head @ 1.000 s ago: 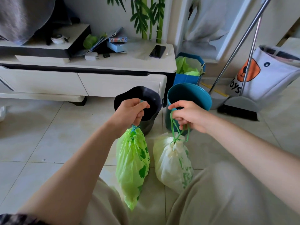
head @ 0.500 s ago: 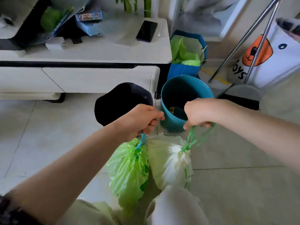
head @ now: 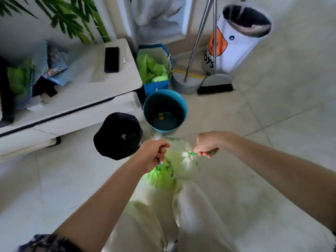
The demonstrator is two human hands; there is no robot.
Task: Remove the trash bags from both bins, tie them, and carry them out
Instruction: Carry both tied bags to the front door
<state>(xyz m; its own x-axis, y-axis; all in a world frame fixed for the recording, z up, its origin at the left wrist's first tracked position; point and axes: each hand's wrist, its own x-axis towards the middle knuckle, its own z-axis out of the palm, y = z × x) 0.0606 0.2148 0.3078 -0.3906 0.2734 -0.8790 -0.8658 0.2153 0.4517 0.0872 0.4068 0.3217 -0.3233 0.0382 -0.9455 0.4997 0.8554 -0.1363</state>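
Observation:
I look straight down from above. My left hand (head: 151, 154) grips the drawstring of a bright green trash bag (head: 161, 176) that hangs below it. My right hand (head: 207, 144) grips the green drawstring of a pale whitish-green trash bag (head: 181, 160), tied at its neck. The two bags hang side by side and touch, above my light trousers. On the floor beyond them stand the black bin (head: 118, 136) and the teal bin (head: 164, 110), both without a liner; a small scrap lies in the teal one.
A white low cabinet (head: 81, 99) with a phone (head: 111, 60) on it stands at the left. A blue bag of green liners (head: 154, 70), a dustpan (head: 185, 82), a broom (head: 215, 84) and a white toy bag (head: 236, 42) stand behind the bins. Tiled floor spreads to the right.
My viewpoint has risen from low and forward to looking down on the bins. Both hands lifted the bags, which now hang closer to my legs.

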